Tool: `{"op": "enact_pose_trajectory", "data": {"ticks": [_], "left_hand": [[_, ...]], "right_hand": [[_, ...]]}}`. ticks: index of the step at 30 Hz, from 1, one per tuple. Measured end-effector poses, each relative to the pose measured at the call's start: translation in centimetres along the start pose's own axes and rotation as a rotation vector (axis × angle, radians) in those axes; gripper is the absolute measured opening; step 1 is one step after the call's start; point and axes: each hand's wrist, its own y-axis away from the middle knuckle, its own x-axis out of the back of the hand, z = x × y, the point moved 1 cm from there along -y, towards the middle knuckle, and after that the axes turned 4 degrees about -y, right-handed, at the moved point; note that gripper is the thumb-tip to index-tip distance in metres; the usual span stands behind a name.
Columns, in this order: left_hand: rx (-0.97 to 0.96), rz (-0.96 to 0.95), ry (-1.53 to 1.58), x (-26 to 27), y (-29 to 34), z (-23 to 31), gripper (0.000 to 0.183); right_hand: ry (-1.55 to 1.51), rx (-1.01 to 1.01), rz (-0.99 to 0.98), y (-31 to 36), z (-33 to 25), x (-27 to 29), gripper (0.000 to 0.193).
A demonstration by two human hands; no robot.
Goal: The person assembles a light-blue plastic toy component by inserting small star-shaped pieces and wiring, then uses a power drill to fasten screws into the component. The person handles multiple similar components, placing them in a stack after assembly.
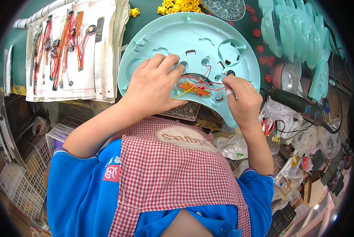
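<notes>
A turquoise, curved plastic shell (173, 35) lies hollow side up in front of me. My left hand (155, 81) rests over its left part, fingers bent onto the inside and thumb at the near edge, gripping it. Beside those fingers sits an orange circuit board (192, 89) with red, black and yellow wires. My right hand (242, 96) is over the shell's right side, fingertips pinched at the wires' end. A small black round part (230, 73) shows just beyond these fingertips; the pinch itself is mostly hidden.
Wired electronic sets lie on white bags (70, 51) at left. Yellow star pieces (181, 6), a bowl of clear pieces (228, 8) and scattered red pieces (267, 61) are beyond. Turquoise parts (297, 31) and a dark power tool (293, 103) stand right; a screw tray (183, 110) is nearest me.
</notes>
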Motion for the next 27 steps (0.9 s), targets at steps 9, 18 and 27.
{"op": "enact_pose_trajectory", "data": {"ticks": [9,18,27], "left_hand": [[0.000,0.004,0.013,-0.1,0.1,-0.1,0.063],[0.000,-0.010,0.002,-0.1,0.1,0.1,0.066],[-0.400,0.253,-0.208,0.7,8.2,-4.4,0.020]], "right_hand": [[0.158,0.162,-0.017,-0.4,0.9,-0.6,0.027],[0.145,0.087,-0.114,-1.2,1.0,-1.2,0.024],[0.052,-0.274,0.169,0.3,5.9,1.2,0.037]]}}
